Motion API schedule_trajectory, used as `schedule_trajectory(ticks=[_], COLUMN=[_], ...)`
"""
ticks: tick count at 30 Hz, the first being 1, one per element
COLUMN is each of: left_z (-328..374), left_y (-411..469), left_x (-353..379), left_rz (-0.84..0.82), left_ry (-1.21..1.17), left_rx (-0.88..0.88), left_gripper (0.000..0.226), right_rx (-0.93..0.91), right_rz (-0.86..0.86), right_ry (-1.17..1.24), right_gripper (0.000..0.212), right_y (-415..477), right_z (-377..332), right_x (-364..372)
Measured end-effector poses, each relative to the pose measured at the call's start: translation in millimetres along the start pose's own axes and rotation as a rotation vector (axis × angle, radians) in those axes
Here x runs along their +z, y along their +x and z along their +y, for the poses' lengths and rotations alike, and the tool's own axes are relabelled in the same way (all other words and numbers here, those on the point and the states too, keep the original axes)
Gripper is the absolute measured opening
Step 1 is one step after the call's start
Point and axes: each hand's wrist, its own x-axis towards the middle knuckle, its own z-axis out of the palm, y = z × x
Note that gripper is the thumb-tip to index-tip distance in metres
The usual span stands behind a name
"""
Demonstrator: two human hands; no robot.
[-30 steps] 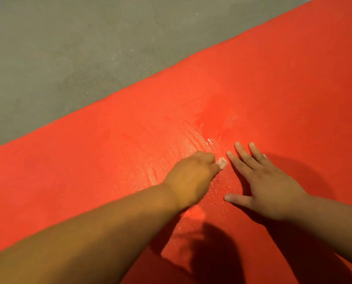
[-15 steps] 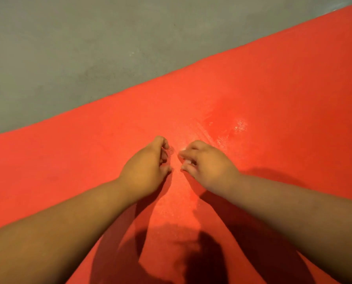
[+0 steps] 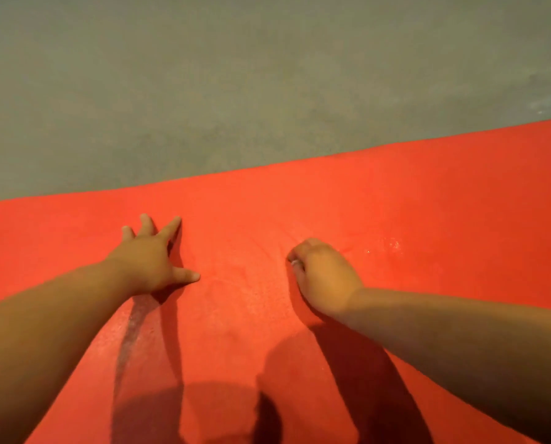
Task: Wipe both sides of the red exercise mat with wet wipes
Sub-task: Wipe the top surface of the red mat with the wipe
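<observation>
1. Lying flat across the grey floor: the red exercise mat, filling the lower half of the head view, far edge running up toward the right.
2. Pressing down on the mat with fingers spread and thumb out, gripping nothing: the left hand.
3. Curling into a loose fist on the mat, well apart from the left hand and to its right: the right hand.
4. Peeking out at the fingertips of that fist: a small pale bit, apparently the wet wipe, mostly hidden by the fingers; impossible to tell how much of it is bunched inside.
5. Glistening just beyond and to the right of the closed fist: a wet patch on the mat surface.
6. Falling toward the camera from both forearms: dark shadows over the mat's near part.
</observation>
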Motion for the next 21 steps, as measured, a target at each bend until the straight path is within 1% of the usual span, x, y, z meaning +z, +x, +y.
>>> schedule_trajectory(ticks=[2,3,4,5,7,8,9,10,12,14,15,16,17,18,19,21], left_z=[-1.6,-2.2,-3.1,-3.4,-3.3,-3.5,-3.6,-3.5,-3.0,-2.9,-3.2,-3.4,-3.2,-2.7,-2.3,-2.9], left_y=[3.3,5.1,7.4,9.3,11.8,12.9,13.6,14.1,14.2,13.6,13.5,13.5,13.6,13.4,12.8,11.5], left_x=[2.3,2.7,3.0,3.7,5.9,6.7,6.6,5.9,4.0,4.0,4.2,4.2,3.9,3.4,3.3,3.6], left_rz=[-0.01,-0.013,-0.016,-0.019,-0.02,-0.017,-0.014,-0.014,-0.02,-0.024,-0.022,-0.02,-0.017,-0.013,-0.012,-0.008], left_ry=[-0.017,-0.03,-0.044,-0.052,-0.056,-0.058,-0.062,-0.067,-0.068,-0.053,-0.045,-0.041,-0.04,-0.042,-0.038,-0.005], left_rx=[0.003,0.004,0.003,0.002,0.002,0.0,-0.002,-0.002,-0.003,-0.009,-0.012,-0.012,-0.01,-0.008,-0.009,-0.009], left_gripper=[0.121,0.121,0.122,0.122,0.123,0.124,0.124,0.124,0.125,0.126,0.126,0.125,0.125,0.125,0.124,0.123], right_rx=[-0.307,-0.37,-0.308,-0.148,0.319,0.495,0.557,0.519,0.327,0.011,-0.148,-0.255,-0.276,-0.227,-0.125,0.209], right_rz=[-0.205,-0.207,-0.158,-0.06,0.165,0.214,0.238,0.248,0.189,0.039,-0.056,-0.108,-0.088,-0.035,0.036,0.183], right_ry=[-0.103,-0.171,-0.219,-0.226,-0.198,-0.189,-0.172,-0.117,0.033,0.069,0.043,0.013,-0.005,-0.033,-0.06,-0.117], right_gripper=[0.019,0.016,0.015,0.017,0.02,0.022,0.023,0.024,0.026,0.024,0.023,0.023,0.022,0.022,0.022,0.023], right_y=[0.1,10.2,21.7,32.5,46.7,49.9,53.3,55.3,51.9,37.5,30.6,29.3,34.7,43.0,51.3,65.8], right_z=[-6.8,4.4,20.3,39.6,83.1,92.5,86.3,67.2,8.2,-45.6,-59.0,-57.9,-43.2,-20.9,5.0,62.0], right_x=[-2.1,-9.5,-20.4,-33.9,-63.4,-70.3,-67.0,-55.1,-19.2,14.3,22.7,22.1,14.1,2.0,-12.5,-44.7])
